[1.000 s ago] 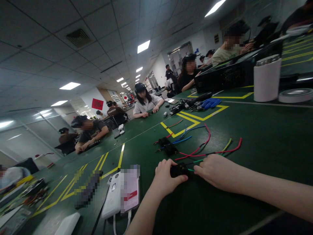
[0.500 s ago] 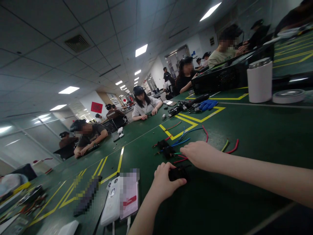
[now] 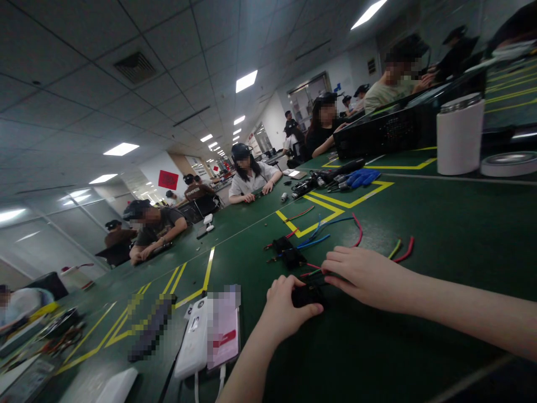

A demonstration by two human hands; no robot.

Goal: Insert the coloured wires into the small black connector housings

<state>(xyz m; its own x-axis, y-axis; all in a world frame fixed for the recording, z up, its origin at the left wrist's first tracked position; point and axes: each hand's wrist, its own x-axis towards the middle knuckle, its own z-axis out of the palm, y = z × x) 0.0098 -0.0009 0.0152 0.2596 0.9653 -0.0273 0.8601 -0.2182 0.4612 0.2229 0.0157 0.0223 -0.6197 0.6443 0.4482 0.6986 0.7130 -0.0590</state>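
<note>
My left hand [image 3: 289, 305] is wrapped round a small black block [image 3: 306, 295], thumb on the near side and fingers over the far side. Just right of it, my right hand [image 3: 361, 277] has its fingers pinched at the block's right end. A thin green wire [image 3: 312, 273] leads into those fingers; their tips are partly hidden. Beyond my hands lies another black block [image 3: 288, 252] with red and blue wires at its ends. A blue wire [image 3: 314, 241] and a red wire [image 3: 358, 229] rest behind my right hand, and a thicker red wire [image 3: 406, 250] lies farther right.
On the left are a white power bank [image 3: 193, 341] and a phone [image 3: 225, 327] with cables. Blue-handled pliers [image 3: 363, 178], a white cup [image 3: 460, 134] and a roll of tape [image 3: 508, 163] stand farther back. Several people sit around the green table [image 3: 247, 246].
My right hand has drawn back to the right and nearer the block's end, and the green wire has shifted with it. My left hand keeps its hold on the block.
</note>
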